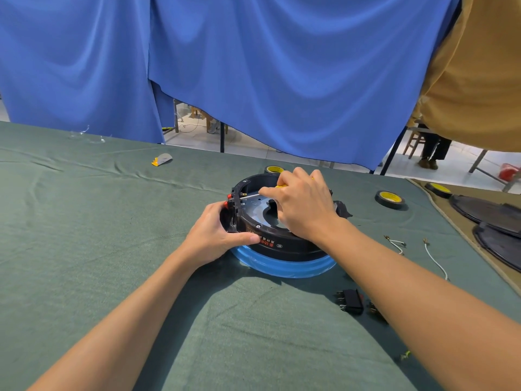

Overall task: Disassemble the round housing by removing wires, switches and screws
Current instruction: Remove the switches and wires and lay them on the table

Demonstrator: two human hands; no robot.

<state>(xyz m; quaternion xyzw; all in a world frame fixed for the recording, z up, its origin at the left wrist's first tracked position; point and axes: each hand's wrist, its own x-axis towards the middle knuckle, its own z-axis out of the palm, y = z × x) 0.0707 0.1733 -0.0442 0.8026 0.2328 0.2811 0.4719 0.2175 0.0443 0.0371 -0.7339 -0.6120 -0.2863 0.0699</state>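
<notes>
Both hands [220, 232] on round housing [282, 244]

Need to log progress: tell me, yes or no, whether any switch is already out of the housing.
Yes: a black switch lies on the green cloth near the right forearm, apart from the round housing.

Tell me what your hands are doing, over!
Left hand steadying round housing. Right hand driving screwdriver at the switch side. One switch already out. Nothing blocking.
</notes>
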